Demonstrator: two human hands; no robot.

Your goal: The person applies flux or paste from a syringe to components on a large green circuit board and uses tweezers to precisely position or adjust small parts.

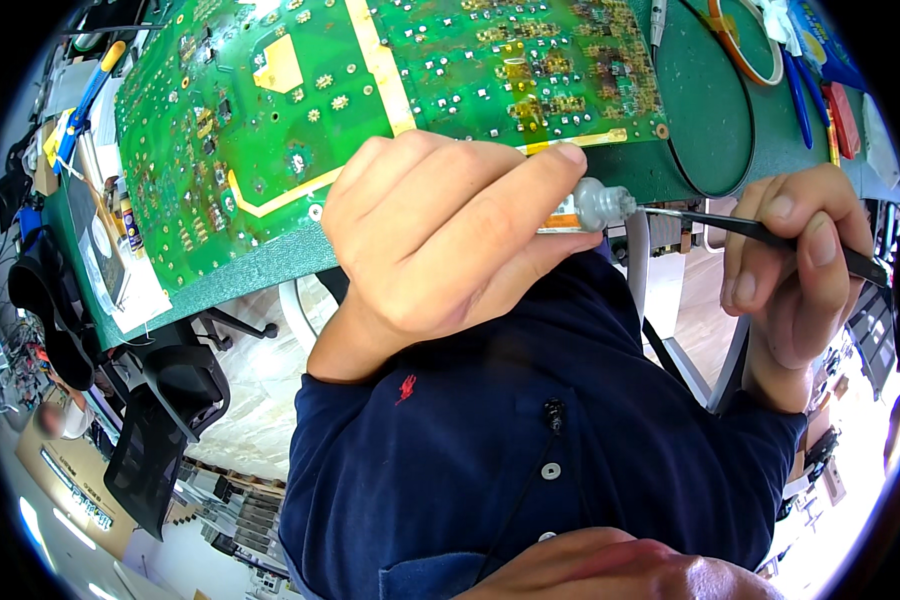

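My left hand [440,230] is closed around a small clear glass bottle [602,204] with an orange-and-white label. The bottle lies tilted on its side, its open mouth facing right. Between the thumb and fingers of my right hand [800,250] is a slim black tool [720,221] with a thin metal tip; whether it is tweezers or a pick I cannot tell. That tip meets the mouth of the bottle. Behind my left hand lies a large green circuit board [220,165] with many small soldered parts, its near edge partly covered by the hand.
A green mat [700,140] covers the bench. A black cable [753,140] loops right of the board, near blue-handled tools [800,105] and a red object [843,120]. Left stand a blue-and-yellow handled tool [88,105] and a small bottle [130,228]. Black chairs [165,430] are behind.
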